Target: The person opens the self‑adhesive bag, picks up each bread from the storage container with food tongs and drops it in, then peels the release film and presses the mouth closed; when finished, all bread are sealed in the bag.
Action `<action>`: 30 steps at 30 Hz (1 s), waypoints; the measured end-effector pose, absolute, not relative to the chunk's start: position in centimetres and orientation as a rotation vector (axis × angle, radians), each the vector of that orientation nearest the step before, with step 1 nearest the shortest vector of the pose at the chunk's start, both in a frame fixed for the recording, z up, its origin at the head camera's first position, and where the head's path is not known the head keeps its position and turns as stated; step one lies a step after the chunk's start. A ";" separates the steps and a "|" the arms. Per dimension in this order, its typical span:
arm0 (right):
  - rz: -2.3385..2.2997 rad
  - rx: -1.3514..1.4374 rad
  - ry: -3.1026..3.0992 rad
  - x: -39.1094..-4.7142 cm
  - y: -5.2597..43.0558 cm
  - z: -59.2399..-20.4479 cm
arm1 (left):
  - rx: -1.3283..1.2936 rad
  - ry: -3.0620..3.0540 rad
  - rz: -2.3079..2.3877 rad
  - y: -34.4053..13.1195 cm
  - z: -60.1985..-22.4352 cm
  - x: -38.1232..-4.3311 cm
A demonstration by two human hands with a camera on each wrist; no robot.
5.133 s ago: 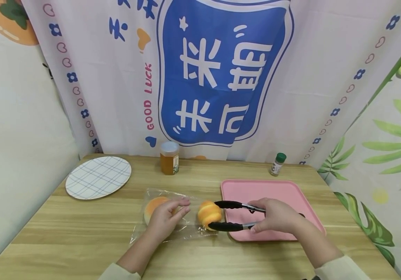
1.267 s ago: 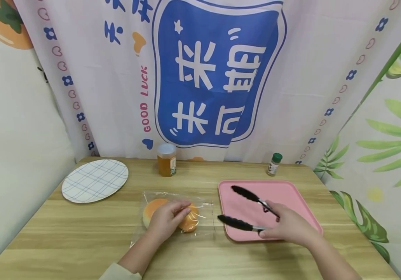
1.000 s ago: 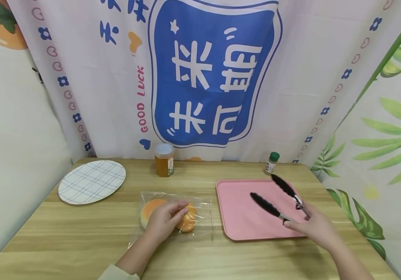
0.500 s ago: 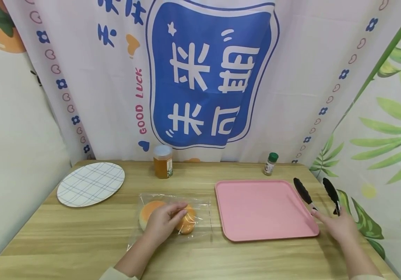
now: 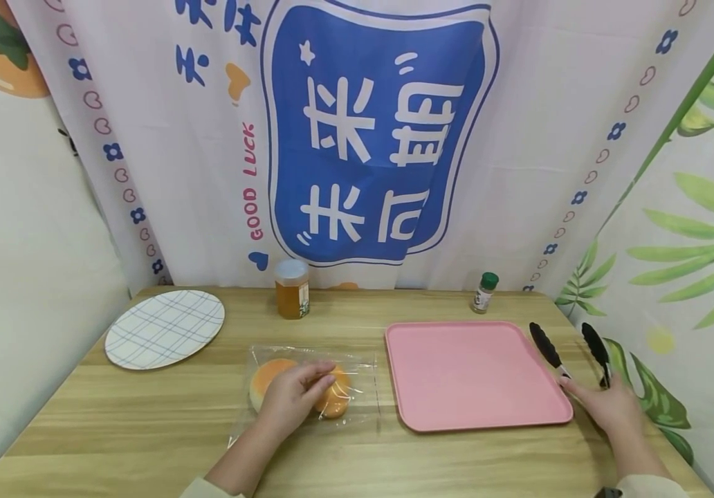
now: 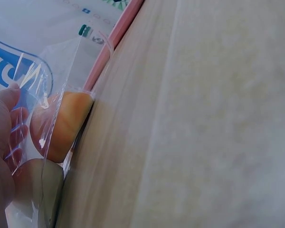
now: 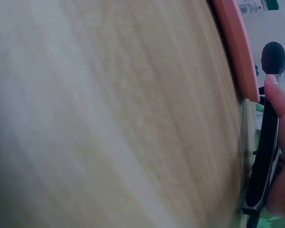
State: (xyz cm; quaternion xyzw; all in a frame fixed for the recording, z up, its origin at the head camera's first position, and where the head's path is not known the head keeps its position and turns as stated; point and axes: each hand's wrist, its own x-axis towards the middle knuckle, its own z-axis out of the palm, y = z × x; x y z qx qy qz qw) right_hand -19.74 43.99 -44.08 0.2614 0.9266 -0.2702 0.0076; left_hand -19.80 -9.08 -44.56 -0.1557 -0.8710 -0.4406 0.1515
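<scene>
My left hand (image 5: 293,395) pinches the upper film of a clear plastic bag (image 5: 362,387) and lifts it slightly, with the fingers showing through the film in the left wrist view. Inside the bag lie a round bun (image 5: 265,377), partly hidden by the hand, and a ridged orange-yellow bread roll (image 6: 71,124). To the right of the pink tray (image 5: 475,377), my right hand (image 5: 611,408) grips black-and-silver tongs (image 7: 265,142). Their two black tips are spread apart with nothing between them, pointing toward the back of the table.
A checked oval plate (image 5: 165,329) lies at the back left. Behind the bag stands a jar of amber contents (image 5: 292,294). A green-capped shaker (image 5: 484,293) is behind the tray. A printed curtain (image 5: 357,138) hangs along the table's back edge.
The roll, earlier between the tongs at the bag's mouth, now lies inside beside the bun. My right hand has carried the tongs across the tray to its right side. The left hand has stayed put.
</scene>
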 end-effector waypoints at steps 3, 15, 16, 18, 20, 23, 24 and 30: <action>-0.820 0.800 2.897 -19.8 44.3 -44.3 | -0.443 -2.503 -1.260 -9.1 -44.6 -19.8; -0.964 0.667 3.122 -19.0 41.3 -42.3 | -0.433 -2.496 -1.283 -9.2 -44.6 -19.9; -1.016 0.628 3.150 -18.9 40.4 -41.8 | -0.428 -2.497 -1.280 -9.2 -44.6 -19.9; -1.072 0.522 3.198 -18.5 38.2 -41.0 | -0.418 -2.501 -1.272 -9.2 -44.6 -19.9; -1.146 0.398 3.219 -18.2 35.5 -40.5 | -0.406 -2.510 -1.261 -9.2 -44.6 -20.0; -1.252 0.221 3.161 -17.7 31.1 -40.1 | -0.388 -2.524 -1.245 -9.1 -44.6 -20.1; -1.291 0.163 3.131 -17.5 29.6 -40.1 | -0.384 -2.528 -1.242 -9.1 -44.6 -20.1; -1.487 -0.077 2.940 -15.9 21.6 -41.0 | -0.365 -2.535 -1.263 -9.0 -44.4 -20.1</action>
